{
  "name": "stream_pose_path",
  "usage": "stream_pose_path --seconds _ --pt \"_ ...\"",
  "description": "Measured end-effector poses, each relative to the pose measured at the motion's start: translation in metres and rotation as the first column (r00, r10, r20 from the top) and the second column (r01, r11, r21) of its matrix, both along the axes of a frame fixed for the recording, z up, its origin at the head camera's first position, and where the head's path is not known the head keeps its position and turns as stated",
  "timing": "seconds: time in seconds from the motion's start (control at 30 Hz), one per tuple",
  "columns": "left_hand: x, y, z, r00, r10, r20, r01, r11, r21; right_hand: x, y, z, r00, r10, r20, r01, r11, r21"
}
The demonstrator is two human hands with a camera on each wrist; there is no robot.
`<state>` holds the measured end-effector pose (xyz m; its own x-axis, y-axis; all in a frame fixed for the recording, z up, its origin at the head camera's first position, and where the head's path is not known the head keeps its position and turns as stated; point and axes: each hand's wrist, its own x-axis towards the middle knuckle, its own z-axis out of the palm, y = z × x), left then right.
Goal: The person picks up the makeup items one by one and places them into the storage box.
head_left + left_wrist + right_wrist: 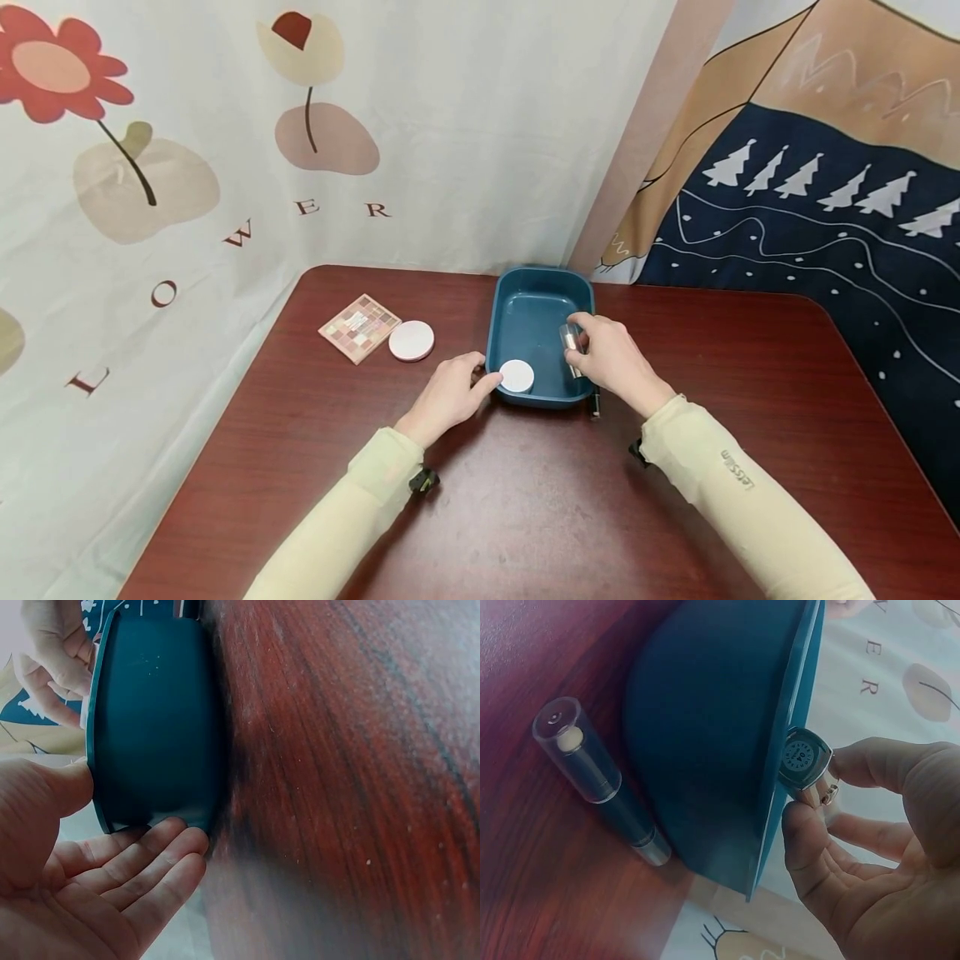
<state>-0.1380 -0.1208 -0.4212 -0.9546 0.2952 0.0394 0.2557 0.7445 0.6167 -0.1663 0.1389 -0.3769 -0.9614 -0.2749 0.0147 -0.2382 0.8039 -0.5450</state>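
Note:
My right hand (pixel 609 354) pinches a squarish lipstick tube (pixel 572 348) with a clear cap over the right side of a blue plastic basin (pixel 542 402). In the right wrist view, the lipstick's labelled end (pixel 802 759) faces the camera at the basin's rim, between thumb and fingers. My left hand (pixel 450 396) is at the basin's front left corner. Its thumb lies at the rim and its straight fingers (pixel 161 859) touch the outer wall. Inside that corner sits a white round compact (pixel 517 377), right by the left thumb.
Left of the basin, a second round compact (pixel 411 341) lies beside an eyeshadow palette (pixel 360 328) on the dark red table (pixel 525 508). A dark tube with a clear cap (pixel 600 780) lies along the basin's right outer side. Printed curtains (pixel 480 125) hang behind the table.

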Motion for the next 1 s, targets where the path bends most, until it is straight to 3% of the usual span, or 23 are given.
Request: stream_pose_path --seconds 1.0 --pt "0.002 0.0 0.002 1.0 0.005 0.004 -0.005 1.0 0.007 0.001 -0.028 -0.01 0.996 0.037 0.08 -0.044 0.995 0.085"
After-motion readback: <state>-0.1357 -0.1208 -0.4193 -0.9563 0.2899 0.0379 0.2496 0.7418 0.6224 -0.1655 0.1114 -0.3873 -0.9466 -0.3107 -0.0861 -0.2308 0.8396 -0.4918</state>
